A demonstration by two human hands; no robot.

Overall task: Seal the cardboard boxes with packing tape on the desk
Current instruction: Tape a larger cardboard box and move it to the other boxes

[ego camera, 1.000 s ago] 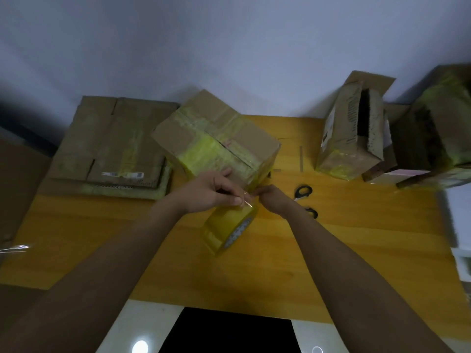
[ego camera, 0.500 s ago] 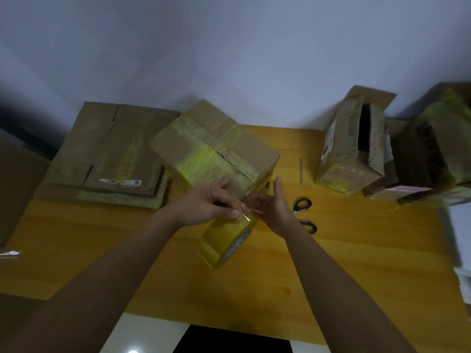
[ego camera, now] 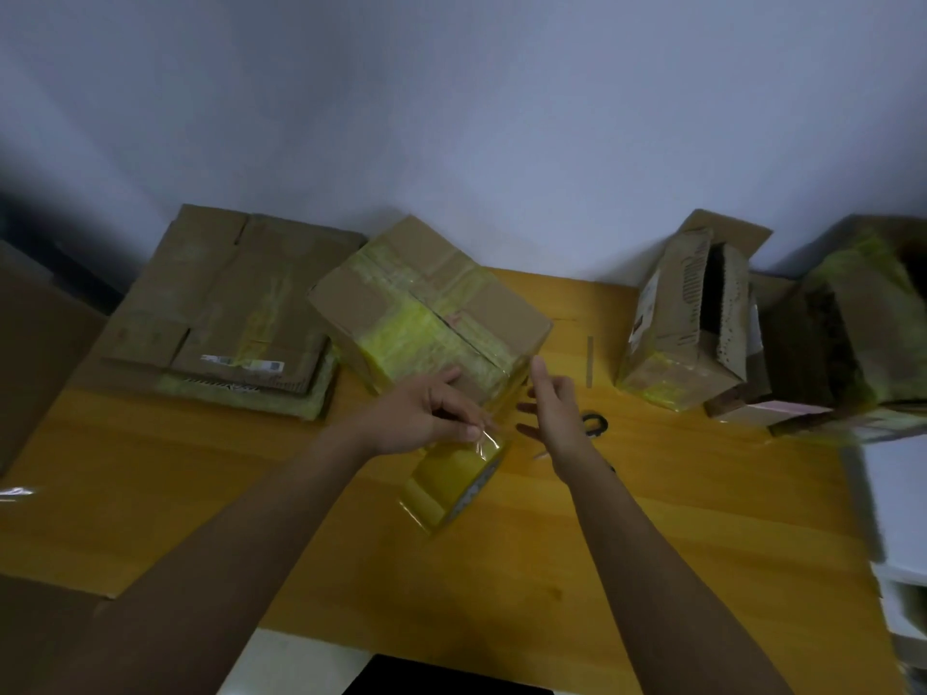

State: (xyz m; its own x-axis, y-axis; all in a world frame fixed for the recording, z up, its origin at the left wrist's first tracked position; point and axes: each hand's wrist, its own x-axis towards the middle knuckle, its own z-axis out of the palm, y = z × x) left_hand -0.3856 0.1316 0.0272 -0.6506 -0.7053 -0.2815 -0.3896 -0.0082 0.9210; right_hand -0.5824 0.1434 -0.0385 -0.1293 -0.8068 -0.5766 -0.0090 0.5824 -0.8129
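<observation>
I see left hand pinching free tape end, roll dangling just below it over counter. Right hand spread wide, holding nothing. Box sits just beyond roll; seam runs away from me, so I judge next pull goes forward.

Yellow-taped cardboard box on wooden desk; yellowish tape roll just before it.
</observation>
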